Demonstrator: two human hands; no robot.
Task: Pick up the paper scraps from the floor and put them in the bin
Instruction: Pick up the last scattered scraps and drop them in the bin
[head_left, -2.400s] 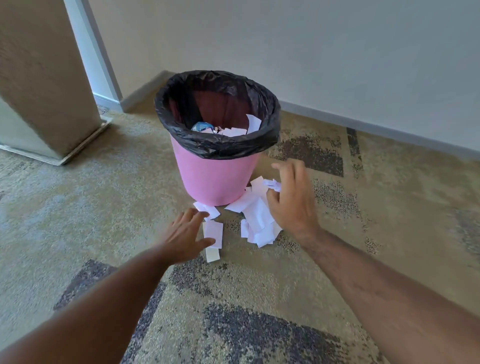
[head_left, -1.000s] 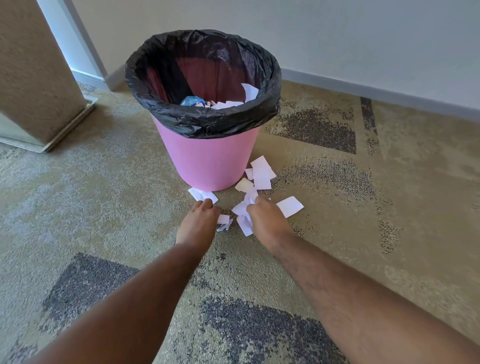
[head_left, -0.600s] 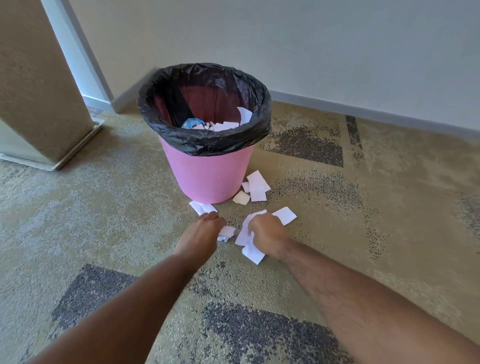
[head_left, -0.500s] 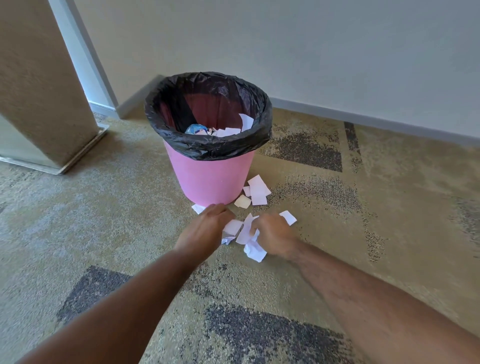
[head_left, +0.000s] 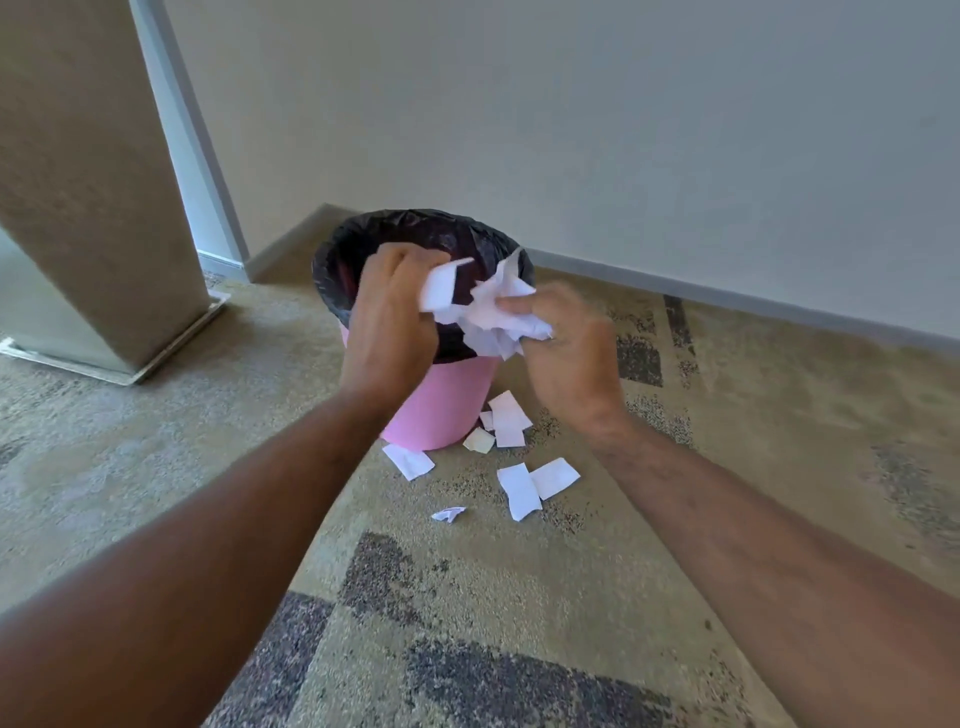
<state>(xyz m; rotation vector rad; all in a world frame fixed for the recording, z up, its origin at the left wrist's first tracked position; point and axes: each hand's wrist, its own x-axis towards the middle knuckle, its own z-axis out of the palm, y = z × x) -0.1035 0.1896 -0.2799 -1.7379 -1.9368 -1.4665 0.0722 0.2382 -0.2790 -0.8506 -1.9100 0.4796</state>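
1. Paper scraps (head_left: 491, 312) filled both hands: the left hand (head_left: 392, 322) had its fingers curled round a flat white piece, and the right hand (head_left: 566, 353) pinched a crumpled wad between thumb and fingers.
2. Both hands were held above the near rim of the bin (head_left: 441, 410), a pink tub with a black liner (head_left: 332, 280) folded over its top. The wad hung over the near edge of the opening rather than over its middle.
3. To do the drop well, my judgement was that both hands should travel a little farther over the opening before letting go, since loose paper flutters and could slide off the liner's lip onto the floor.
4. Opening the fingers low, close to the liner, and one hand at a time would probably keep the light pieces from drifting out. A shake of the fingers might free any scrap clinging to the palm.
5. Outward from the bin, more scraps lay on the carpet (head_left: 156, 467): a small stack (head_left: 506, 418) touching the bin's base on its right, one piece (head_left: 409, 461) just in front, a pair (head_left: 535, 486) nearer the person, and a small crumpled bit (head_left: 449, 514).
6. The task looked partly done; another gathering pass would be needed for those leftovers.
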